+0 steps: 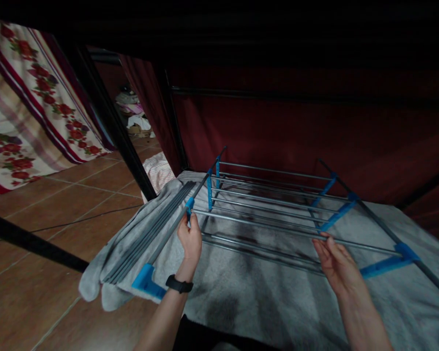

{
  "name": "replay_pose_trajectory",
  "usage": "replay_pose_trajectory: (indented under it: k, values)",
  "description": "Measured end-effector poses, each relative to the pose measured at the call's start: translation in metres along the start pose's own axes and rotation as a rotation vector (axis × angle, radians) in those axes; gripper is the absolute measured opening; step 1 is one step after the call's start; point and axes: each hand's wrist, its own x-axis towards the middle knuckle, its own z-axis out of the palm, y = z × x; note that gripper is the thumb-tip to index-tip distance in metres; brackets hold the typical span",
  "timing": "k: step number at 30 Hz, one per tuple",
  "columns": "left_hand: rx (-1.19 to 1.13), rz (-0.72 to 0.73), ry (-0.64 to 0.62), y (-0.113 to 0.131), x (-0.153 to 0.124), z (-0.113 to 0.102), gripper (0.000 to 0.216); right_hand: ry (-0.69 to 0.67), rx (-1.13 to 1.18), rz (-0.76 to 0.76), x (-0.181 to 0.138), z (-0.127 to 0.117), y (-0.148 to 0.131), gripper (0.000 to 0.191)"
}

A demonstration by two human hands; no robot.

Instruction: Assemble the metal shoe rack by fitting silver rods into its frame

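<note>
A partly assembled rack of grey metal tubes and blue plastic connectors lies on a grey blanket. My left hand, with a black band on its wrist, is closed on a blue connector on the left side tube. A long metal rod meets the rack there. Farther right, my right hand pinches that same rod between thumb and fingers. Its right end meets another blue connector. A blue corner piece sits at the near end of the left tube.
Several loose grey tubes lie side by side on the blanket's left edge. Black frame posts stand at the left, with a tiled floor beyond. A dark red curtain hangs behind; a floral cloth hangs far left.
</note>
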Motion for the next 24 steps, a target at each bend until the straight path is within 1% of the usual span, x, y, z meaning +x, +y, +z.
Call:
replay_pose_trajectory:
  k: [4, 8, 13, 16, 19, 20, 21, 22, 23, 24]
  values:
    - [-0.027, 0.021, -0.006, 0.0, 0.001, -0.002, 0.049, 0.004, 0.004, -0.017, 0.003, 0.0, 0.0, 0.036]
    - [-0.044, 0.026, -0.004, -0.001, 0.001, -0.002, 0.055, -0.043, -0.019, -0.056, 0.002, 0.001, -0.002, 0.034]
    - [-0.02, 0.026, 0.013, -0.001, 0.003, 0.0, 0.056, -0.071, -0.035, -0.095, 0.002, 0.002, -0.001, 0.033]
    - [0.001, 0.022, -0.003, -0.002, 0.007, 0.0, 0.056, -0.069, -0.037, -0.114, 0.002, 0.005, 0.002, 0.033]
    - [0.025, 0.03, -0.036, -0.007, -0.002, -0.004, 0.057, -0.061, -0.014, -0.119, -0.004, 0.012, 0.002, 0.036]
    - [0.067, 0.061, -0.032, -0.009, -0.008, -0.007, 0.058, -0.056, -0.003, -0.108, -0.006, 0.015, 0.002, 0.038]
    - [0.101, 0.108, 0.018, -0.012, -0.016, -0.011, 0.061, -0.05, 0.011, -0.09, -0.008, 0.019, 0.002, 0.039]
    - [0.148, 0.186, 0.04, -0.014, -0.023, -0.015, 0.065, -0.046, 0.028, -0.082, -0.01, 0.022, 0.003, 0.04]
    - [0.203, 0.3, 0.026, -0.016, -0.029, -0.018, 0.068, -0.044, 0.044, -0.083, -0.01, 0.025, 0.003, 0.041]
    - [0.255, 0.439, -0.031, -0.016, -0.034, -0.02, 0.065, -0.043, 0.057, -0.076, -0.009, 0.027, 0.004, 0.041]
